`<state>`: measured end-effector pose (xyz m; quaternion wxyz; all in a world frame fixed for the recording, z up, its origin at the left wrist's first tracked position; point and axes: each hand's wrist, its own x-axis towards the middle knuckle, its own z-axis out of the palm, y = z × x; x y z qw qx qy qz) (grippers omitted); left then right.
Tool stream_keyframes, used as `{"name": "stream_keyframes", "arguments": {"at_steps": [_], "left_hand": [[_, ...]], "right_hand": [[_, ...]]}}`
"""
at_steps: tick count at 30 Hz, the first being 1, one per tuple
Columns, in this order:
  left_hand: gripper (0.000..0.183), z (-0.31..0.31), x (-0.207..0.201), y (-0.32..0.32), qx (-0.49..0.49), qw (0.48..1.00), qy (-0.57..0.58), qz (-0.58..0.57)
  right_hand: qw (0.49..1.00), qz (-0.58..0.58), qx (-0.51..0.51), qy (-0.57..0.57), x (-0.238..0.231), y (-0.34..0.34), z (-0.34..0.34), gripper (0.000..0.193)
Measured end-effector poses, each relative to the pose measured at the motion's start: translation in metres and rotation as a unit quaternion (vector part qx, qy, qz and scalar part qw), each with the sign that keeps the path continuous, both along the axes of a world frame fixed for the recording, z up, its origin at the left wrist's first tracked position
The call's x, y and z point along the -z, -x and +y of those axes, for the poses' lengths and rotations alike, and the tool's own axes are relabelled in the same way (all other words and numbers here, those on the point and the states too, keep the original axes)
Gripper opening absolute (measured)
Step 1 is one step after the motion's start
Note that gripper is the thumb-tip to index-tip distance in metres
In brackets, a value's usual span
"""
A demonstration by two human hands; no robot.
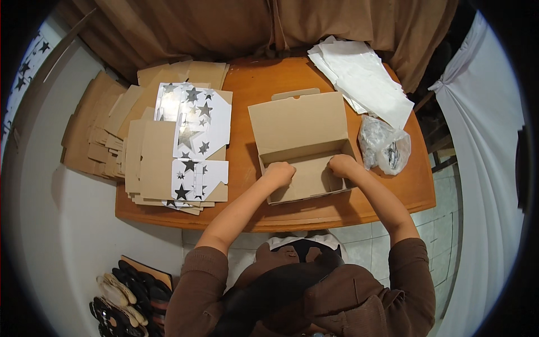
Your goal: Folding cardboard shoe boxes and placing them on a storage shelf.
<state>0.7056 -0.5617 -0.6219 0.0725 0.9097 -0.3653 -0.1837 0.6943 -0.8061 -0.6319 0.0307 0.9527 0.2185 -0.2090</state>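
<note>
An open brown cardboard box (306, 171) stands on the wooden table in front of me, its lid (300, 121) raised at the far side. My left hand (281, 174) is closed over the left side wall near the front corner. On the opposite side, my right hand (343, 166) has its fingers curled over the right wall, the tips partly hidden. Nothing lies inside the box that I can see.
Flat cardboard blanks (154, 157) are piled on the table's left, some white with silver stars (193, 121). White paper sheets (365, 76) lie at the far right, above a clear plastic bag (387, 146). Shoes (132, 292) sit on the floor at lower left.
</note>
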Motion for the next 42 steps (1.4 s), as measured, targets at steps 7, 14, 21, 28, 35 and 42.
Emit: {"name": "stream_keyframes", "arguments": {"at_steps": [7, 14, 21, 28, 35, 42], "left_hand": [[0.027, -0.012, 0.028, -0.001, -0.045, 0.993, -0.107, 0.003], [0.037, -0.017, 0.038, -0.007, -0.053, 0.977, -0.180, 0.103], [0.036, -0.021, 0.045, -0.005, -0.105, 0.965, -0.205, 0.122], [0.035, -0.016, 0.048, 0.001, -0.109, 0.974, -0.179, 0.082], [0.061, -0.019, 0.031, 0.004, -0.070, 0.972, -0.205, 0.096], [0.077, -0.037, 0.027, 0.017, -0.081, 0.957, -0.274, 0.052]], "right_hand": [[0.994, 0.043, -0.090, 0.052, 0.007, -0.022, 0.012, 0.018], [0.985, 0.120, -0.097, 0.076, 0.021, -0.027, 0.019, 0.031], [0.986, 0.116, -0.099, 0.063, 0.026, -0.027, 0.017, 0.029], [0.982, 0.115, -0.129, 0.073, 0.021, -0.031, 0.018, 0.030], [0.981, 0.139, -0.108, 0.080, 0.017, -0.026, 0.023, 0.035], [0.975, 0.065, -0.119, 0.177, 0.032, 0.003, 0.032, 0.051]]}}
